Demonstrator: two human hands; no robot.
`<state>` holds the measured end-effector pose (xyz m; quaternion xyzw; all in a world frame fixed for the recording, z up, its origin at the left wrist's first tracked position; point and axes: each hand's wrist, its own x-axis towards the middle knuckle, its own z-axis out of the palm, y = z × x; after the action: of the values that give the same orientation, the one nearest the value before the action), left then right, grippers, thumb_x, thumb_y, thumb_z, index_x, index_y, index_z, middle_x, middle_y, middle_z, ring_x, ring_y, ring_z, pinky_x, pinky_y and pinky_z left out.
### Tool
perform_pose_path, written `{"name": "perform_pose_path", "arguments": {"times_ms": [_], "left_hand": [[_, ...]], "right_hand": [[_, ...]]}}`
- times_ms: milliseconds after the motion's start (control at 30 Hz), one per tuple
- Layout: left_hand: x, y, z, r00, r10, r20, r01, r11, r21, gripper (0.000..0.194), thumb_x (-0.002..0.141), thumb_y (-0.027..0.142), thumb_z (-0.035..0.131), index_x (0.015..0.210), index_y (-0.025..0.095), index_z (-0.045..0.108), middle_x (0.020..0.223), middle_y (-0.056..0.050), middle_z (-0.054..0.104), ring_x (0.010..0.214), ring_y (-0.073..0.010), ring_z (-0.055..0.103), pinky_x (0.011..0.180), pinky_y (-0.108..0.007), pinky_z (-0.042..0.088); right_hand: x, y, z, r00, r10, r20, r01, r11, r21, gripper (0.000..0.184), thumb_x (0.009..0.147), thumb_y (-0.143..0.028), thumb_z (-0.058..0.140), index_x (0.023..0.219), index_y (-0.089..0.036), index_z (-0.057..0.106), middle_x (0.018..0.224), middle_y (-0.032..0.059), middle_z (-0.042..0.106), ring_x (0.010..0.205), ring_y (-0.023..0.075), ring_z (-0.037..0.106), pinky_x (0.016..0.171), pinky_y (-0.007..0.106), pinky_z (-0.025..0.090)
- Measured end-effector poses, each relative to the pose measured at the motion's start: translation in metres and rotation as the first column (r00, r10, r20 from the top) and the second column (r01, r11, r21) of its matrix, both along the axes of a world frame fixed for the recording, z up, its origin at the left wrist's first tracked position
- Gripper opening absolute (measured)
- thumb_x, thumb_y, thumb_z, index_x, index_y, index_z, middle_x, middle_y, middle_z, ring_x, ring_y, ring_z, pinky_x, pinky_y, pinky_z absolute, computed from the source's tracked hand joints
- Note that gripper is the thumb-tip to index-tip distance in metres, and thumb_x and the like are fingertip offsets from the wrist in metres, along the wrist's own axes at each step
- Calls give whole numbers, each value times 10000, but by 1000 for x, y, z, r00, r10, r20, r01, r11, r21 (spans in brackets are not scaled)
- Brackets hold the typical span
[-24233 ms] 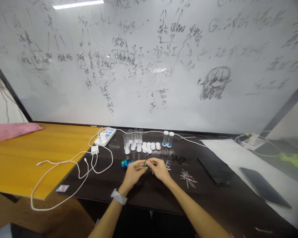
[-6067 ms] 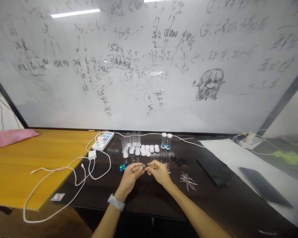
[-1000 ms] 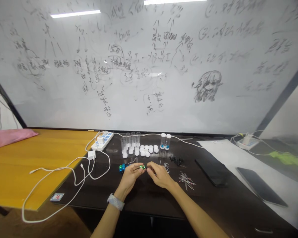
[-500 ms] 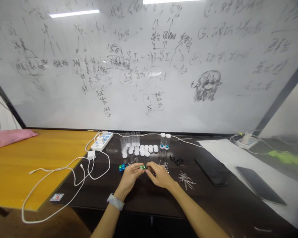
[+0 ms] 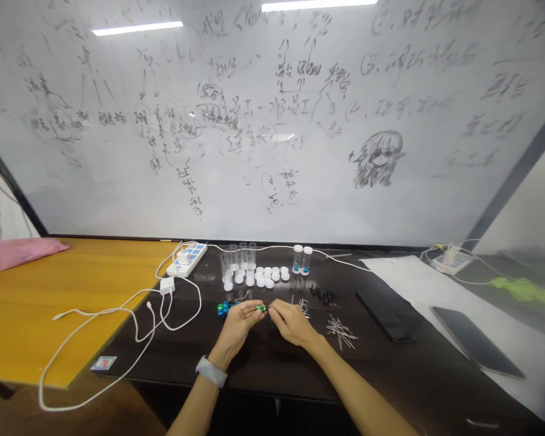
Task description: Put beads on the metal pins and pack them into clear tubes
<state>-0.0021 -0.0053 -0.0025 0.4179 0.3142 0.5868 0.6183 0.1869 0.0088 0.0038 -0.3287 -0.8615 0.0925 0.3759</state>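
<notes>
My left hand point(image 5: 241, 320) pinches a small shiny green ball-like piece point(image 5: 260, 308) between thumb and fingertips, above the dark table. Close by on its right, my right hand point(image 5: 291, 322) has thumb and forefinger pressed together; whatever they hold is too small to make out. A cluster of shiny blue and green balls point(image 5: 224, 309) lies left of the left hand, partly hidden by it. Beyond my right hand are small black pieces point(image 5: 322, 295) in a heap. Thin pale stick-like pieces point(image 5: 340, 331) lie in a loose pile to its right.
Clear tubes point(image 5: 243, 257) and several white round caps point(image 5: 272, 274) stand at the back. Two capped tubes point(image 5: 302, 259) contain blue balls. A power strip point(image 5: 188, 260) and white cables point(image 5: 136, 315) lie left; a black phone point(image 5: 385, 316) and dark tablet-like slab point(image 5: 476, 340) lie right.
My right fingertips have shifted slightly and closed tighter beside the green piece. The dark bit seen between the hands is less visible now. My left hand has barely moved.
</notes>
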Motion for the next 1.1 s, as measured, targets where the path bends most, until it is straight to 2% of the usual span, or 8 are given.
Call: {"name": "perform_pose_path", "arguments": {"times_ms": [133,333,433,500,667,833,1000,1100], "left_hand": [[0,1,-1,1000,-7,-11,7,1000,-1,395,618,258,906,956,126,749,916,-104,766,860,-198,710,867,-331,538],[0,0,1,1000,-5,-13,5,1000,-1,375,616,235,906,939,122,752,920,-94,762,861,-188,705,877,-322,534],[0,-1,2,1000,-5,-3,5,1000,-9,386,618,240,905,949,119,748,907,-99,766,854,-189,707,874,-321,533],[0,-1,3,1000,-10,1,10,1000,-14,389,615,240,907,947,118,745,902,-103,768,847,-191,709,858,-315,534],[1,-2,4,1000,-4,-7,3,1000,-12,374,612,236,907,930,118,748,912,-99,764,866,-194,708,871,-314,532],[0,-2,4,1000,-13,-12,13,1000,-11,398,622,259,904,960,122,744,909,-108,768,854,-206,715,879,-342,531],[0,-2,3,1000,-10,-15,10,1000,-6,375,625,241,900,945,121,747,923,-103,765,886,-204,710,892,-333,531],[0,-2,3,1000,-14,-13,14,1000,-7,374,635,239,894,956,122,742,922,-106,767,878,-205,713,882,-331,534]], "right_hand": [[1,-1,1,1000,-11,-12,11,1000,-1,166,951,-310,540,1087,-215,537,870,27,634,735,173,599,644,268,427],[1,0,1,1000,-8,26,8,1000,5,234,1029,-254,366,917,-218,569,830,29,629,772,173,610,689,278,435],[1,-1,1,1000,-19,-6,19,1000,2,119,983,-295,482,1041,-222,555,861,28,636,759,177,611,661,274,440],[1,-1,1,1000,-17,-12,17,1000,10,178,951,-311,540,1103,-220,540,878,32,640,755,181,613,653,275,443],[0,-1,0,1000,-10,12,10,1000,8,188,1017,-267,400,958,-223,573,832,29,634,757,175,612,684,279,442],[1,-1,1,1000,-23,-7,23,1000,15,184,950,-335,543,1094,-220,544,879,34,640,732,178,607,638,274,438],[-1,-1,0,1000,-21,17,20,1000,17,227,1029,-272,371,939,-220,572,840,34,630,769,175,611,678,275,437],[-1,-1,-1,1000,-27,-2,27,1000,0,119,992,-295,467,1005,-221,559,865,28,634,753,173,608,656,268,434]]}}
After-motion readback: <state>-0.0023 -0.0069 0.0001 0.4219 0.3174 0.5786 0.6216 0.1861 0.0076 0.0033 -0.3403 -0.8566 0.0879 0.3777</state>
